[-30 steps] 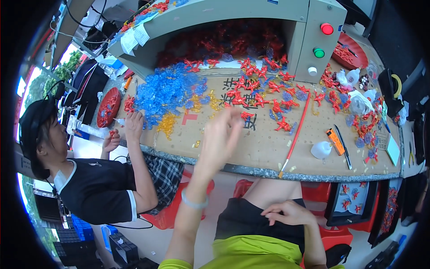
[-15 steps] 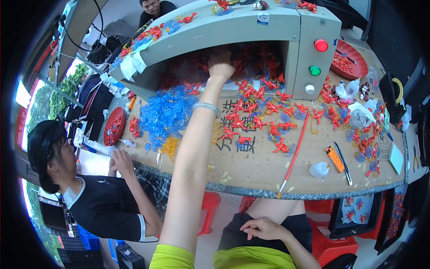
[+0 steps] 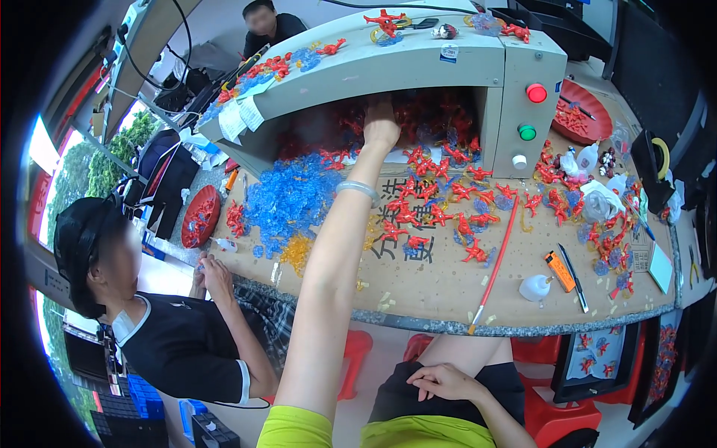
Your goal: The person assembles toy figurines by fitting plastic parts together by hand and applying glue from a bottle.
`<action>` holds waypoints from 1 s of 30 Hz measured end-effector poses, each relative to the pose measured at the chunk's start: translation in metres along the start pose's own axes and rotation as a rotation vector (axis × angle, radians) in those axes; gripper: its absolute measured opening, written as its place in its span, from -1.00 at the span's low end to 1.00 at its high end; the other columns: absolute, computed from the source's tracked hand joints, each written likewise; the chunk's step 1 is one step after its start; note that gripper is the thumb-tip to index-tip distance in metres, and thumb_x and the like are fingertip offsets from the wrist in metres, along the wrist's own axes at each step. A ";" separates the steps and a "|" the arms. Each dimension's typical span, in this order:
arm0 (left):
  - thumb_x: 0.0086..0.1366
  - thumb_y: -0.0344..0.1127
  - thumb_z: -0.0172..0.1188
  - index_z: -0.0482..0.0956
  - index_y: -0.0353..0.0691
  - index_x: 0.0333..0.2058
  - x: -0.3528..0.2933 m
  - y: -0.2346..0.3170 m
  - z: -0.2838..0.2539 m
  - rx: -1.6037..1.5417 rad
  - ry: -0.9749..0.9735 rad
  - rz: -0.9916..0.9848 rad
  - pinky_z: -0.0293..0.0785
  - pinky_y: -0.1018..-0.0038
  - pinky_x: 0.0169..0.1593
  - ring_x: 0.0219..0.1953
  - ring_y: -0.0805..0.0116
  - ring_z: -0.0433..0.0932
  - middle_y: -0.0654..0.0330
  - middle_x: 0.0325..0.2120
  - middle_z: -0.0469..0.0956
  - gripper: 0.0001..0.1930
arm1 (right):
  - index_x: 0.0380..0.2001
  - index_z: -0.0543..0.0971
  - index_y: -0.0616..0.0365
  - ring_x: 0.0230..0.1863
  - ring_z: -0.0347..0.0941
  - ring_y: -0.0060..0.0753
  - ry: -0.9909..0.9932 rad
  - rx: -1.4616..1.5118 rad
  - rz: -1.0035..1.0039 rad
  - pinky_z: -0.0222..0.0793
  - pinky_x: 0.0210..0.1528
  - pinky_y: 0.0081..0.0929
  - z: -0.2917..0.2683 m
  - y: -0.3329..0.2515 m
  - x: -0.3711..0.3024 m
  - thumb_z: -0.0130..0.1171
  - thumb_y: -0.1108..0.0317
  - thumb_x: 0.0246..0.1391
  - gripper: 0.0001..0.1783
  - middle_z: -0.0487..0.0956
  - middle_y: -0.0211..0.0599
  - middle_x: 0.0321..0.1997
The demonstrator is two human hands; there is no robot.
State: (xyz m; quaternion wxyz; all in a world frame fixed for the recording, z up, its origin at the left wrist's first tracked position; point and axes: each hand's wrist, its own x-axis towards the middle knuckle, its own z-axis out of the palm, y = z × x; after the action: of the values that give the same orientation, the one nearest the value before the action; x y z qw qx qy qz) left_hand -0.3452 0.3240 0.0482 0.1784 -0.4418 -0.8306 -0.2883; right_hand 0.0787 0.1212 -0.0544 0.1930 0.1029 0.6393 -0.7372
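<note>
My left hand [image 3: 382, 128] reaches deep under the arched opening of a grey machine [image 3: 388, 63]. Its fingers are lost in the shadow, among red plastic figures, so their grip does not show. Below the wrist, the forearm crosses over the table beside a heap of clear blue plastic pieces [image 3: 287, 200] and a smaller pile of yellow pieces [image 3: 296, 254]. To the right of that arm, red figures [image 3: 403, 213] with blue and yellow bits lie scattered. My right hand [image 3: 446, 381] rests on my lap, fingers loosely extended, holding nothing.
A red-handled brush [image 3: 495, 269], a white squeeze bottle [image 3: 535, 287], an orange box cutter [image 3: 559, 271] and a dark pen-like tool [image 3: 573, 278] lie near the front edge. Red dishes stand left [image 3: 202, 216] and far right [image 3: 584, 112]. A co-worker [image 3: 172, 328] sits close on the left.
The view has shifted slightly, so the table appears a little lower and to the right. My left hand stays inside the machine, my right on my lap. The co-worker's hands have come together.
</note>
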 end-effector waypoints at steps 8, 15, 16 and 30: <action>0.15 -0.48 0.09 0.43 -0.33 -0.11 -0.011 -0.026 -0.028 -0.587 0.164 -0.290 0.44 0.13 -0.04 -0.23 -0.15 0.53 -0.13 -0.27 0.56 -0.71 | -0.09 0.54 0.26 -0.49 0.49 -0.64 -0.014 -0.054 0.042 0.44 -0.36 -0.64 0.012 0.001 0.004 -0.03 0.32 0.24 -0.71 0.63 -0.33 -0.48; 0.28 -0.55 -0.01 0.26 -0.24 0.08 -0.100 0.043 -0.100 -1.880 -0.176 -0.703 0.50 0.32 0.02 -0.11 0.18 0.46 0.17 -0.20 0.43 -0.62 | -0.14 0.56 0.26 -0.47 0.53 -0.57 0.149 -0.201 -0.092 0.45 -0.37 -0.61 0.017 -0.016 -0.006 -0.01 0.35 0.21 -0.74 0.64 -0.28 -0.46; 0.30 -0.54 -0.05 0.25 -0.24 0.08 -0.125 0.054 -0.116 -1.982 -0.233 -0.665 0.50 0.33 0.04 -0.08 0.14 0.47 0.17 -0.23 0.41 -0.63 | -0.17 0.57 0.26 -0.44 0.56 -0.52 0.241 -0.287 -0.183 0.46 -0.38 -0.57 0.019 -0.023 -0.012 0.01 0.36 0.19 -0.76 0.63 -0.25 -0.45; 0.37 -0.41 -0.02 0.35 -0.25 -0.01 -0.377 0.103 -0.201 -2.135 -0.290 -0.937 0.36 0.20 0.18 0.05 0.22 0.46 0.09 -0.05 0.44 -0.76 | -0.21 0.56 0.30 -0.28 0.51 -0.32 0.875 -0.408 -0.763 0.45 -0.20 -0.49 0.014 -0.108 -0.027 0.32 0.60 -0.22 -0.62 0.52 -0.13 -0.20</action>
State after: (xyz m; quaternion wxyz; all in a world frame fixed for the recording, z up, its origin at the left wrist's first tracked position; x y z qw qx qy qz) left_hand -0.0444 0.0036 0.0282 -0.5023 -0.0471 -0.2613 -0.8229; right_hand 0.0591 0.1229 0.0562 -0.3488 0.1209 0.7793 -0.5064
